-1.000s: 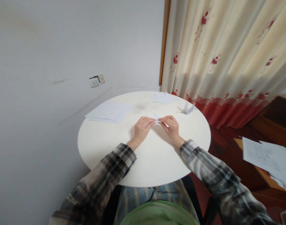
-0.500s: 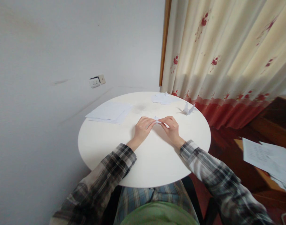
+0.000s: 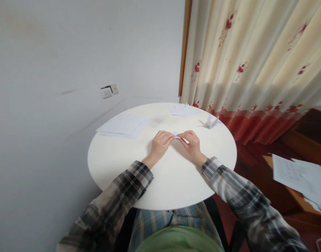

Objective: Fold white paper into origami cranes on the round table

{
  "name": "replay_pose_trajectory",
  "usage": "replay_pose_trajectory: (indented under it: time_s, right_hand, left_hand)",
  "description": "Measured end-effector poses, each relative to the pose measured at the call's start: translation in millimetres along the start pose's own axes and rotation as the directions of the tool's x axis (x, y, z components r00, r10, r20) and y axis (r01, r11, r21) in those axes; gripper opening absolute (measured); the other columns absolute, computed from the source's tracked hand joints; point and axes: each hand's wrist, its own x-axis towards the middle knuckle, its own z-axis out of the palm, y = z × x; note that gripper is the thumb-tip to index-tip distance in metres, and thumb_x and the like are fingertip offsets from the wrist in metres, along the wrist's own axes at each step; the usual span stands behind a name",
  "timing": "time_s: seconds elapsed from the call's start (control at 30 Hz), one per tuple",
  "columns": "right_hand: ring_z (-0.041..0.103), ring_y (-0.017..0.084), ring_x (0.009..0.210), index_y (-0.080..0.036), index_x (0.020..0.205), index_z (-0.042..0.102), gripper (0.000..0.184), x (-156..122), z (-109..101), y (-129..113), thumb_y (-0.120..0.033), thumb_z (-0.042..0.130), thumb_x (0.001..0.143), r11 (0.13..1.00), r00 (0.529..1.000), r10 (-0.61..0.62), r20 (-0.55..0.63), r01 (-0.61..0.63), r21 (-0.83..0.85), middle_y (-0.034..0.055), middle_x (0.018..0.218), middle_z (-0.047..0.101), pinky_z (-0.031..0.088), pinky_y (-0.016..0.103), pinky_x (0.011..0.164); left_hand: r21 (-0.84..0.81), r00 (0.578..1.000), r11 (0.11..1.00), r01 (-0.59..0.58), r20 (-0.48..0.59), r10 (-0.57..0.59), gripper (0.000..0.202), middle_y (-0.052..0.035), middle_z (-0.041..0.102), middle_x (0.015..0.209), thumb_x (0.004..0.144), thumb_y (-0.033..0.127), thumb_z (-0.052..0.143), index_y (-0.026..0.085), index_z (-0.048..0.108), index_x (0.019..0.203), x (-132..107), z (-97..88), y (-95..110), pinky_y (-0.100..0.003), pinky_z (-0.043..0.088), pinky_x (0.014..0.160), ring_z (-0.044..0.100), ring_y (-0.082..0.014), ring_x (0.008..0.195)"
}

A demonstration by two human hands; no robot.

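Between my fingertips, over the round white table, is a small piece of folded white paper. My left hand pinches its left side, and my right hand pinches its right side. The fingers hide most of the paper, so its exact shape does not show. To the right and farther back, a folded paper crane stands on the table with its wings raised.
White paper sheets lie stacked at the table's left. Smaller paper pieces rest at the far edge, with a tiny folded paper by them. A wall socket, a curtain and written papers surround the table.
My fingertips have drawn slightly closer together around the folded paper, and less of it shows now. Everything else stays in place.
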Motion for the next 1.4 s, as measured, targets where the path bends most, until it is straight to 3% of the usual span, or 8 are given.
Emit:
replay_pose_trajectory:
  time_s: [0.87,1.13,1.4]
  right_hand:
    - [0.052,0.017,0.077,-0.022,0.081,0.061,0.005,1.9,-0.1,-5.0,-0.021,0.056,0.08,0.999,0.999,-0.034,0.023,0.034,0.006,0.0018,0.075,0.065,0.044,0.032,0.072]
    - [0.051,0.017,0.075,-0.021,0.078,0.06,0.011,4.5,-0.7,-5.8,-0.024,0.052,0.082,0.999,1.0,0.027,0.012,-0.027,-0.019,0.0033,0.074,0.062,0.043,0.034,0.072]
    - [0.052,0.018,0.077,-0.021,0.08,0.06,0.012,3.5,-1.4,-6.2,-0.026,0.05,0.083,0.999,0.999,0.034,0.026,-0.034,-0.018,0.0039,0.077,0.062,0.042,0.035,0.073]
  left_hand:
    - [0.011,0.999,1.0,0.004,0.032,-0.004,0.01,-0.0018,0.064,0.077,0.081,0.025,0.053,0.018,0.06,0.081,-4.3,1.9,-2.8,-0.032,0.045,0.073,0.055,-0.0148,0.077]
    - [0.027,0.998,1.0,-0.007,0.068,0.005,0.014,-0.0029,0.064,0.084,0.084,0.026,0.049,0.018,0.06,0.088,-4.8,1.5,-0.9,-0.033,0.045,0.076,0.054,-0.0155,0.083]
    - [0.037,0.999,0.999,0.017,0.039,-0.019,0.013,-0.0023,0.064,0.078,0.083,0.028,0.051,0.018,0.06,0.081,-4.4,1.6,-1.5,-0.032,0.045,0.073,0.055,-0.0154,0.078]
